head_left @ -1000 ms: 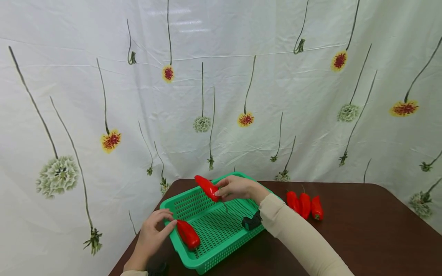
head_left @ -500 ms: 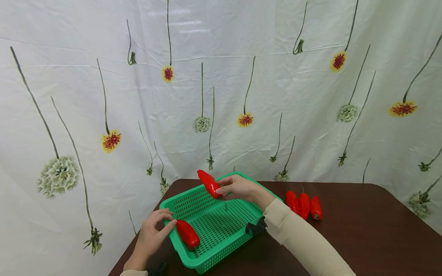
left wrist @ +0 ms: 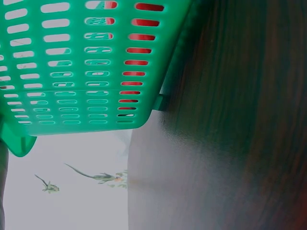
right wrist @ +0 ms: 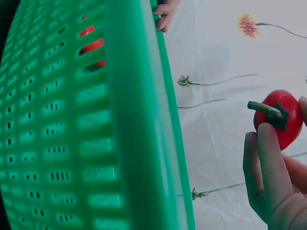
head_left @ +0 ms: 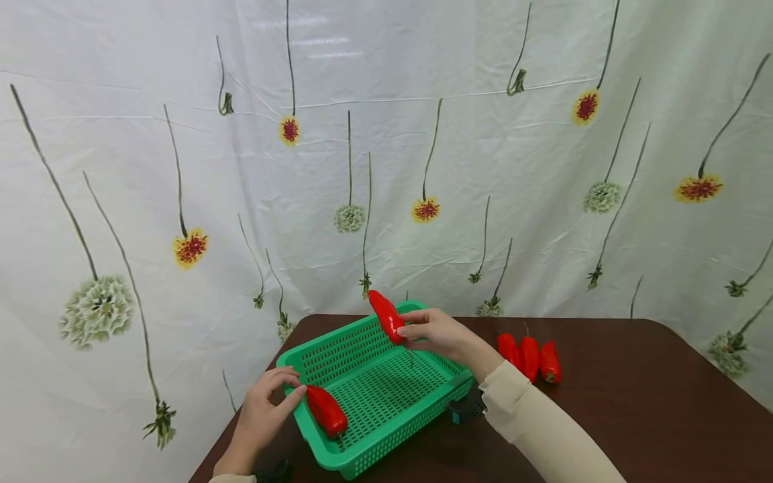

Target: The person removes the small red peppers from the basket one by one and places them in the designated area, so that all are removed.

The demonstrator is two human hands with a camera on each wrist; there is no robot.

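A red pepper (head_left: 386, 317) with a green stem is pinched in my right hand (head_left: 441, 335), raised above the green plastic basket (head_left: 410, 419). In the right wrist view, thumb and fingers close round the pepper (right wrist: 283, 110), stem end toward the camera. My left hand (head_left: 260, 412) holds the basket's left rim with bent fingers, its thumb beside another red pepper (head_left: 327, 410) lying inside. Only the perforated wall of the basket (left wrist: 76, 76) and red showing through its slots appear in the left wrist view; most of that hand is hidden there.
Several red peppers (head_left: 529, 355) lie side by side on the dark wooden table (head_left: 634, 402), right of the basket. My right forearm passes in front of them. A white curtain (head_left: 386, 168) printed with flowers hangs behind the table.
My right hand has drifted to the right and slightly up with its pepper, which now points more upright. The left hand and basket keep their place.
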